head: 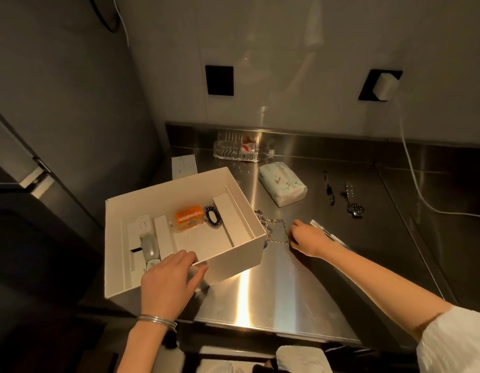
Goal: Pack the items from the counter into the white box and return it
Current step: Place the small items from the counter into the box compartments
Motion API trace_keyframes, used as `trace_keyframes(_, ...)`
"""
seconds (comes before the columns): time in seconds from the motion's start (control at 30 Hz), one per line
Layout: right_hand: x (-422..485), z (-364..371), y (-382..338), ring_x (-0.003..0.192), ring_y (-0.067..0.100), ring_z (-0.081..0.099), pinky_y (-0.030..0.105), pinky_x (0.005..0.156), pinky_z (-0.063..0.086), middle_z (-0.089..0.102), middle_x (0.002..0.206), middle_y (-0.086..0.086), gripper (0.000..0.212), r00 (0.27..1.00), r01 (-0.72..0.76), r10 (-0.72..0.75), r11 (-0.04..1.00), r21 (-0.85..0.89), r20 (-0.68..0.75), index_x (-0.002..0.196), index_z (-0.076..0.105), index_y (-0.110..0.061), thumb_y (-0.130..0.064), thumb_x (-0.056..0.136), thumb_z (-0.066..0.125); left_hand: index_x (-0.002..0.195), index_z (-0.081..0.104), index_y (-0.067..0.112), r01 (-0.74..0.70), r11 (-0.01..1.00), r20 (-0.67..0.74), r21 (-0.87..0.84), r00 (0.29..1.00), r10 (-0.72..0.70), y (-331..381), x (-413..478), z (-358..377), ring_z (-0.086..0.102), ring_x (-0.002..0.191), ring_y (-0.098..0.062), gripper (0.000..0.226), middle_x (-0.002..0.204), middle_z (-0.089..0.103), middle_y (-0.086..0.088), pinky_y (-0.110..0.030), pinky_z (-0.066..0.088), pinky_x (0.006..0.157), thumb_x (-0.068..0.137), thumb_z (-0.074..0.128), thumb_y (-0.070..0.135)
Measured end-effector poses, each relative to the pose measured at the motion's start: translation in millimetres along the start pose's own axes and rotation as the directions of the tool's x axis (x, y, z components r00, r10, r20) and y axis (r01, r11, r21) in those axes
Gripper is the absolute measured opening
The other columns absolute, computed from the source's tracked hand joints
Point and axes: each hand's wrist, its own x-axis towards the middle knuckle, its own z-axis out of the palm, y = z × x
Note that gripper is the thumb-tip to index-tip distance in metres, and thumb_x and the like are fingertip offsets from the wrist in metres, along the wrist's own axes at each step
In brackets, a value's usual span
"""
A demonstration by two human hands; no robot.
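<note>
Right hand (307, 238) pinches the limp, likely slippery chain (271, 224) mid-length while left hand (166, 278) grips the white box (233, 255) by its near wall

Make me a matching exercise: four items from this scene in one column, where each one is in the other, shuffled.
1 orange packet
2 silver chain
3 tissue pack
4 watch

A pinched by the right hand
B inside the white box
C farthest right on the counter
D beside the clear bottle

Pairs: 1-B, 2-A, 3-D, 4-C
</note>
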Motion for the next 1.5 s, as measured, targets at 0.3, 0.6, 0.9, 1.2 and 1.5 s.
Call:
trace_keyframes(0.3,-5.1,-131.6,-38.3,0.076,0.02,0.067,0.033,0.075,0.056,0.065,0.087,0.009,0.005,0.906,0.246,-0.041,0.86,0.446,-0.422,0.092,0.058,-0.004,-0.007,0.088,0.058,0.065,0.059,0.026,0.006,1.0,-0.019,0.028,1.0,-0.006,-1.7,0.5,1.6,0.048,0.043,-0.005,0.031,0.054,0.051,0.012,-0.007,0.009,0.043,0.08,0.048,0.051)
trace_keyframes(0.6,-11.9,-216.8,-98.2,0.061,0.01,0.062,0.017,0.065,0.05,0.063,0.087,0.007,0.01,0.708,0.546,-0.195,0.761,0.351,-0.679,0.094,0.062,-0.005,-0.003,0.086,0.056,0.063,0.058,0.027,0.017,0.999,-0.069,0.046,0.998,-0.014,-2.6,-2.7,4.4,0.047,0.044,-0.005,0.03,0.054,0.05,0.013,-0.008,0.006,0.047,0.079,0.047,0.05)
trace_keyframes(0.9,14.2,-214.9,-145.5,0.073,0.008,0.054,0.004,0.066,0.041,0.06,0.087,0.002,0.011,0.674,0.605,-0.324,0.757,0.245,-0.664,0.087,0.069,-0.009,-0.007,0.083,0.059,0.062,0.056,0.028,0.028,0.999,-0.122,0.038,0.992,-0.023,-0.9,-1.5,8.8,0.048,0.045,-0.004,0.033,0.055,0.051,0.013,-0.016,0.025,0.041,0.078,0.04,0.052)
trace_keyframes(1.2,35.6,-218.1,-169.0,0.066,0.009,0.065,0.016,0.065,0.055,0.061,0.091,0.006,0.01,0.715,0.619,-0.299,0.691,0.374,-0.631,0.087,0.067,-0.007,-0.005,0.085,0.058,0.063,0.058,0.028,0.028,0.999,-0.153,0.035,0.988,-0.022,-3.8,-3.4,12.0,0.047,0.047,-0.003,0.031,0.056,0.051,0.013,-0.015,0.023,0.042,0.078,0.042,0.051)
trace_keyframes(1.5,39.6,-221.5,-172.2,0.069,0.005,0.061,0.012,0.065,0.054,0.058,0.093,0.004,0.009,0.698,0.632,-0.267,0.667,0.395,-0.665,0.087,0.065,-0.01,-0.006,0.087,0.057,0.063,0.058,0.029,0.03,0.999,-0.16,0.043,0.987,-0.023,-4.3,-2.8,13.8,0.048,0.048,-0.002,0.03,0.056,0.052,0.014,-0.015,0.023,0.044,0.078,0.042,0.051)
